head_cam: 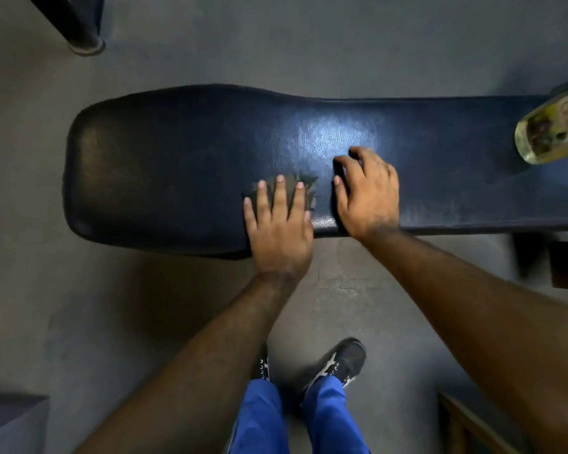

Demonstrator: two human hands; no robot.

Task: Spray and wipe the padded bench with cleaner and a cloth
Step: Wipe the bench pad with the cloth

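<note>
A dark blue padded bench (164, 158) runs left to right across the view, with a shiny patch near its middle. My left hand (277, 224) lies flat with straight fingers on a small dark cloth (309, 186) at the bench's near edge. Just right of it, my right hand (366, 194) rests on the pad with its fingers bent and holds nothing. A clear bottle of yellowish cleaner (551, 129) lies on the bench at the far right, cut off by the frame edge.
Grey concrete floor surrounds the bench. A black post with a round foot (82, 40) stands at the top left. My black shoes (338, 365) and blue trousers are below the bench. A grey box (10, 421) sits at the bottom left, a wooden frame (473, 424) at the bottom right.
</note>
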